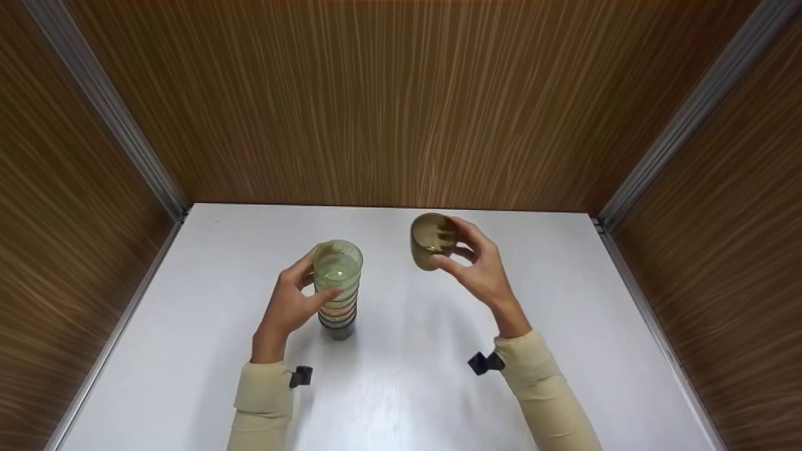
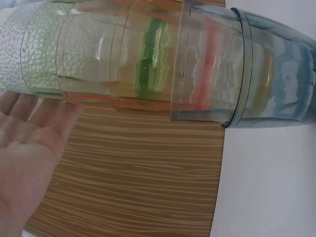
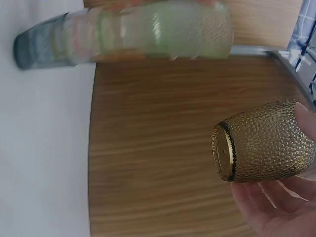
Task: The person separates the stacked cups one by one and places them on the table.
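A white desk [image 1: 395, 401] spreads across the lower part of the head view. Nearest, at the bottom edge, are beige sleeves [image 1: 263, 401]. Beyond them, left of centre, the left hand [image 1: 291, 307] has its grip around an upright stack of nested glasses [image 1: 343, 304], pale green at the top. Slightly farther, right of centre, the right hand [image 1: 484, 268] grips a textured amber glass [image 1: 431, 240], raised above the desk. A wood-grain panel [image 1: 388, 106] fills the top.
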Demonstrator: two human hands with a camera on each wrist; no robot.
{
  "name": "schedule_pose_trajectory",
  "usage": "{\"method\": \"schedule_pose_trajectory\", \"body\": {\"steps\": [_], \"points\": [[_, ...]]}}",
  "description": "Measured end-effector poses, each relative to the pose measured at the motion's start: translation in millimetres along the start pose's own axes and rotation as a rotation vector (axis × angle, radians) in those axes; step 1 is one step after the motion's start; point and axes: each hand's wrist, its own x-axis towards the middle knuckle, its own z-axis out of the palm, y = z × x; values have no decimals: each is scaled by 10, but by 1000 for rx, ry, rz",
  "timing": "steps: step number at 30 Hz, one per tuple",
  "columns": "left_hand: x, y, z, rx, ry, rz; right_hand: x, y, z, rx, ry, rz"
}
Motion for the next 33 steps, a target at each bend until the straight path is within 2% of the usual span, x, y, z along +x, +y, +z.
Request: {"method": "schedule_pose_trajectory", "body": {"steps": [8, 21, 25, 29, 33], "points": [[-9, 18, -19, -7, 3, -7, -130, 326, -300, -46, 62, 75], [-9, -1, -19, -3, 0, -16, -299, 707, -676, -103, 157, 156], [-11, 9, -12, -12, -4, -22, -390, 701, -753, -125, 184, 209], [-19, 5, -20, -5, -3, -26, -486, 854, -849, -141, 213, 250], [-28, -1, -33, 0, 3, -21, -541, 1111, -975, -129, 240, 280]]}}
